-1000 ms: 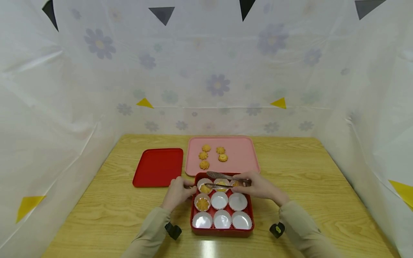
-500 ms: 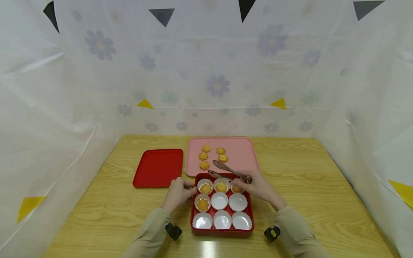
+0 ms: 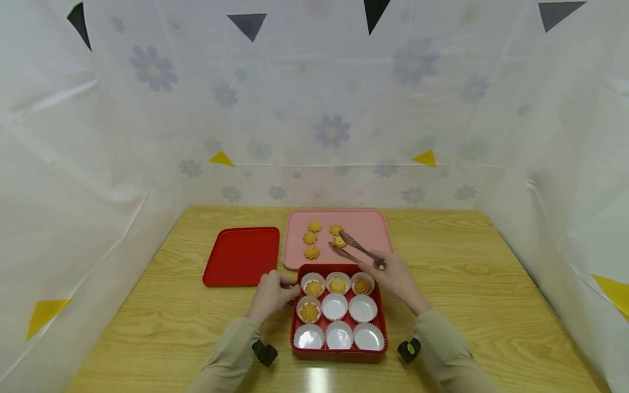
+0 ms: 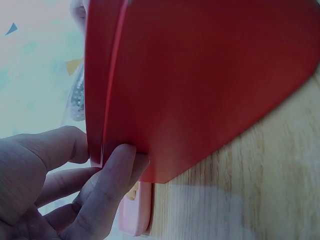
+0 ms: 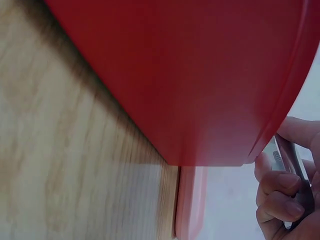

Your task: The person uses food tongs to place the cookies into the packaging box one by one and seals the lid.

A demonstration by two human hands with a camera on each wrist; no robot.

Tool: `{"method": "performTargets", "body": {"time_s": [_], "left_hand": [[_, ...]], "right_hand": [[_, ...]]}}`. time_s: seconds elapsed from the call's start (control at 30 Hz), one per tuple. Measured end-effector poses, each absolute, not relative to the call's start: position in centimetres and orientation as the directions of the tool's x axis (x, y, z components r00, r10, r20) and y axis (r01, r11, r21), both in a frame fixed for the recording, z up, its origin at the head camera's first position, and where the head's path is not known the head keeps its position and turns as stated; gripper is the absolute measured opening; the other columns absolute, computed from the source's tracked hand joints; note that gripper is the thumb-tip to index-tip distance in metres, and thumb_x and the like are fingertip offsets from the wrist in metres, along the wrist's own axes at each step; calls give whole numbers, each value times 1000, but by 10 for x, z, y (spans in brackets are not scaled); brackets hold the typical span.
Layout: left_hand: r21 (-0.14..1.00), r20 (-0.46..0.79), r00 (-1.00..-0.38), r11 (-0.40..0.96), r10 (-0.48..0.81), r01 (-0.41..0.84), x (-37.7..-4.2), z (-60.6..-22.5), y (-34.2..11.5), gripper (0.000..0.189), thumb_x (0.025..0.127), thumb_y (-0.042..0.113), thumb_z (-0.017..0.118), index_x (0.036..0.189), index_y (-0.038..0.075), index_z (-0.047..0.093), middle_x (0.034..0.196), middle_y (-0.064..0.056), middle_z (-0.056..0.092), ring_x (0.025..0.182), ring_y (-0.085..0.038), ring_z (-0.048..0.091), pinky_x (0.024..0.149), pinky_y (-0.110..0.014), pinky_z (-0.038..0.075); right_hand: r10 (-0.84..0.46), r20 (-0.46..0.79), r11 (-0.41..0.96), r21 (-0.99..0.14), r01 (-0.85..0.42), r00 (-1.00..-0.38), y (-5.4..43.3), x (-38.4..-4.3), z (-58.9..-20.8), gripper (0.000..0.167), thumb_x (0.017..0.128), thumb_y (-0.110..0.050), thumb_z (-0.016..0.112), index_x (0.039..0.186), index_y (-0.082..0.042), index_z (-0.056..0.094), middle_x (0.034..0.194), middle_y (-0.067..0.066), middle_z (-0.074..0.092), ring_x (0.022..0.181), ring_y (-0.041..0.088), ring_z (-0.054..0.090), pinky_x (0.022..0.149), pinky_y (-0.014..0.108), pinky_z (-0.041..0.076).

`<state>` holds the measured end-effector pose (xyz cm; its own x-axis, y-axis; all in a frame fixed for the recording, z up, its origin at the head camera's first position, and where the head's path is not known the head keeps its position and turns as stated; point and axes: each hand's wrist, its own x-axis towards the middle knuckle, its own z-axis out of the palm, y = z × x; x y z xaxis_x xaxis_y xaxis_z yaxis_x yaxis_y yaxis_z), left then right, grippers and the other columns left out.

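Note:
A red box [image 3: 339, 355] holds rows of white paper cups [image 3: 334, 307]. Cookies lie in all three far-row cups, one being the swirled cookie [image 3: 362, 286], and a flower-shaped cookie [image 3: 309, 312] fills the middle row's left cup. My left hand [image 3: 271, 295] pinches the box's left rim; the left wrist view shows thumb and fingers on either side of it. Above the far right corner, my right hand [image 3: 397, 277] holds metal tongs [image 3: 361, 249]. Their arms are spread with nothing between them. The tips reach over the pink tray [image 3: 371, 229], partly covering a round cookie [image 3: 338, 242].
Several cookies lie on the pink tray behind the box, including a swirled cookie [image 3: 312, 252] near its front left. A flat red tray [image 3: 243, 256] lies to the left on the wooden table [image 3: 472, 284]. White flowered sheeting [image 3: 314, 109] encloses the back and sides.
The right hand has drawn the tongs up and away from the box's far row, out over the pink tray. The swirled cookie in the far right cup is uncovered. My left hand stays put.

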<state>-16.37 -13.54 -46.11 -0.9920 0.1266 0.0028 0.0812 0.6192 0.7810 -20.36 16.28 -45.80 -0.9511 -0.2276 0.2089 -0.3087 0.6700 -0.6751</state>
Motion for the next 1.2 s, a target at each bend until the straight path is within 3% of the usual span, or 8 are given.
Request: {"method": "performTargets", "body": {"time_s": [0.23,0.47,0.7,0.87,1.07,1.2], "left_hand": [[783,0,-992,617,124,77,-163,-461,-134,16,85,6,73,98,-1,80,84,-12,78,65,-9,63,58,-23,49],[772,9,-994,631,111,78,-163,-460,-134,18,85,7,73,100,-1,80,87,-13,78,66,-10,65,58,-23,50],[777,6,-993,625,117,78,-163,-459,-135,17,85,6,73,98,-1,80,85,-13,78,64,-9,64,56,-23,49],[779,-5,-993,624,116,69,-163,-459,-134,17,85,6,73,99,-1,80,85,-13,78,65,-9,64,57,-23,49],[784,-14,-993,618,115,61,-162,-459,-134,16,86,6,73,98,-1,80,85,-12,78,65,-9,64,57,-22,49],[784,-11,-993,618,118,65,-162,-459,-134,16,86,6,73,98,-1,80,85,-12,78,65,-9,63,57,-23,49]], "right_hand": [[-198,148,698,-673,-246,-969,170,-217,-460,36,92,-27,73,117,-1,70,69,5,56,56,13,40,49,23,32],[-184,100,704,-681,-202,-978,172,-230,-455,40,94,-28,70,120,2,69,70,6,62,56,14,49,51,26,40],[-154,-39,770,-632,-95,-987,169,-244,-447,28,94,-30,69,87,-4,67,58,-1,47,52,13,43,50,27,35],[-155,-112,819,-570,-65,-982,164,-252,-441,31,94,-34,69,89,-3,68,61,-2,43,54,14,39,51,28,33],[-165,-148,836,-546,-58,-975,156,-257,-436,37,94,-34,70,72,-7,56,60,-2,37,55,16,37,52,29,33],[-160,-152,846,-531,-56,-975,151,-260,-434,38,93,-34,70,71,-10,51,61,-1,38,55,16,37,52,30,33]]}}
